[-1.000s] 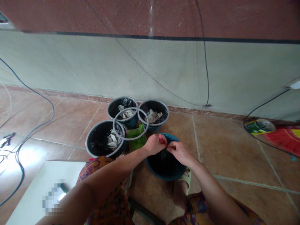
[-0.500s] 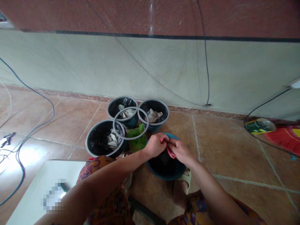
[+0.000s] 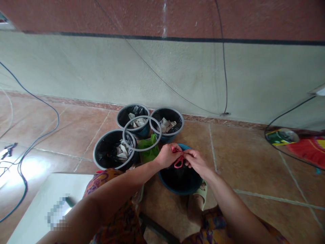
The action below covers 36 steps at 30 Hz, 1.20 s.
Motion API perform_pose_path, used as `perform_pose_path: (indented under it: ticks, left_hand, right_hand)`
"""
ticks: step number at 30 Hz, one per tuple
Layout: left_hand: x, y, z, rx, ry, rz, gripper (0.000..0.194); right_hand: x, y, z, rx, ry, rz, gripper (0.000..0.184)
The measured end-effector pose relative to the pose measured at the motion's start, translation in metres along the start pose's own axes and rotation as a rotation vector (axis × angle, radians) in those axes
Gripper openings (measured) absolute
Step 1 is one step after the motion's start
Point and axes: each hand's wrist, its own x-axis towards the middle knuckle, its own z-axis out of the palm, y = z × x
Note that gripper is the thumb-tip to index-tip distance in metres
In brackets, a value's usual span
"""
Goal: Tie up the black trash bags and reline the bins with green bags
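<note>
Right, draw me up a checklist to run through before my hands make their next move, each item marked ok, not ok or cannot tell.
1. Left hand on the red strip: ok, the fingers pinch it.
2. Right hand on the red strip: ok, the fingertips meet it beside the left hand.
3. No loop hanging from the strip: not ok, one dangles below the fingers.
4. Blue bin beneath the hands: ok, it stands on the floor.
5. Loose gray ring on the blue bin's rim: not ok, it overlaps the three lined bins.
6. Blue bin's contents: cannot tell, too dark inside.
</note>
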Motion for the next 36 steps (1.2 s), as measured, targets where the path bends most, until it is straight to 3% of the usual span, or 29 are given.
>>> perform_pose_path:
  ticks: [5,7,15,24,31,34,36]
  left_hand:
    - [-0.003,0.003,0.003,-0.114,-0.094,-0.11,0.011]
    - [-0.003,0.003,0.004,-0.118,-0.101,-0.134,0.012]
    - [0.0,0.004,0.002,-0.14,-0.105,-0.1,0.011]
    - [0.004,-0.007,-0.008,-0.096,-0.028,-0.092,0.014]
    - [0.003,-0.008,-0.005,-0.432,-0.058,-0.137,0.018]
    - [0.004,-0.008,-0.003,-0.406,-0.055,-0.138,0.018]
    - [0.005,-0.008,-0.002,-0.388,-0.046,-0.168,0.017]
  right_hand:
    - [-0.002,-0.009,-0.003,-0.467,0.13,-0.158,0.023]
    - [-0.003,-0.012,-0.004,-0.558,0.156,-0.177,0.023]
    - [-0.003,-0.009,-0.006,-0.478,0.095,-0.136,0.023]
    - [-0.004,-0.004,-0.01,-0.704,0.1,-0.132,0.022]
    - [0.002,0.004,-0.011,-0.691,0.067,-0.114,0.023]
    - [0.005,0.013,-0.013,-0.644,0.048,-0.111,0.023]
    - [0.004,0.021,-0.014,-0.616,0.031,-0.103,0.037]
